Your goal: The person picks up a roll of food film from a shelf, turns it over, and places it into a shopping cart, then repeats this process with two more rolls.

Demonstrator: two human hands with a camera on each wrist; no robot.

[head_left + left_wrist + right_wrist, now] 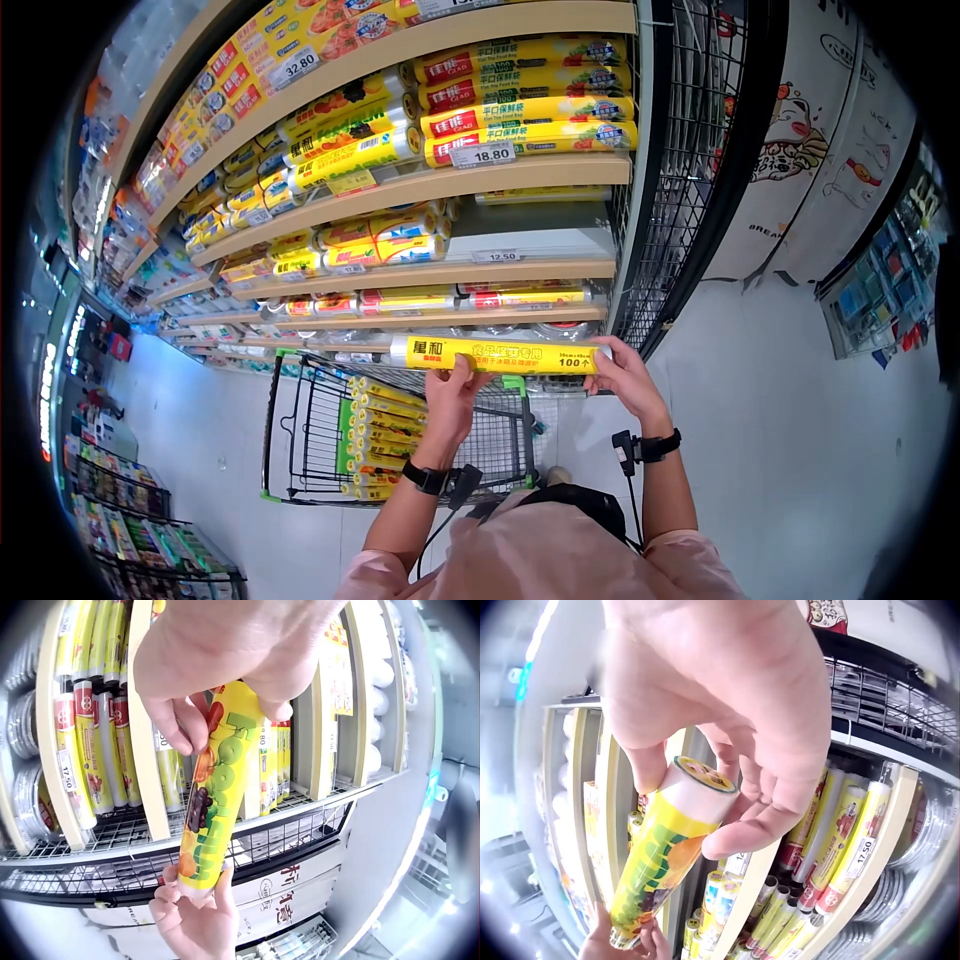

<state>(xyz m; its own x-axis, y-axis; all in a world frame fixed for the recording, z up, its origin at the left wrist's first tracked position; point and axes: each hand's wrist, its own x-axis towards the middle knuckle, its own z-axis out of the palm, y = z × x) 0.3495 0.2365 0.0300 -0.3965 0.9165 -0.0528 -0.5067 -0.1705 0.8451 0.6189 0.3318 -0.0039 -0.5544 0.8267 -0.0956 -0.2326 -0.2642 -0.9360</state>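
A long yellow roll of food bags (530,354) with white ends lies level between both hands, in front of the lower shelves. My left hand (452,400) grips it toward its left end, thumb on the near side. At the right end, my right hand (626,380) holds the roll with thumb and fingers. The left wrist view shows fruit pictures and green lettering on the roll (217,787), the left hand (225,660) at its top. In the right wrist view, the fingers of the right hand (720,697) curl around the white end with its round label.
A shopping cart (268,440) below holds several similar yellow rolls (385,440). Shelves with price tags (482,154) carry stacked yellow rolls (530,135). A black wire rack (670,170) stands at the shelf's right end, and grey floor (750,420) extends to the right.
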